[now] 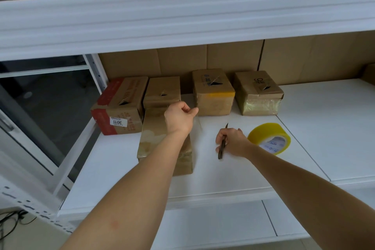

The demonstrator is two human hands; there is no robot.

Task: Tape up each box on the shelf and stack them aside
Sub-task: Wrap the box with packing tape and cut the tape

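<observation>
A brown cardboard box [155, 136], wrapped in clear tape, lies on the white shelf [324, 128] at front left. My left hand [178, 117] hovers over its far end with curled fingers and seems to pinch a faint strip of clear tape [197, 122] by the thumb. To the right, my right hand [233, 142] grips a thin dark knife [222, 149] with its blade pointing away from me. A yellow tape roll [261, 131] lies flat just right of that hand. Behind stand several more boxes: a red-printed one [119, 105], a plain one [162, 91], one with a yellow band [213, 91] and a marked one [257, 93].
The upper shelf's white beam [182, 16] hangs low over the work area, with cartons above it. Large cardboard sheets [304, 61] line the back. A white upright post [95, 71] bounds the left side. Bare shelf surface lies to the right of the tape roll.
</observation>
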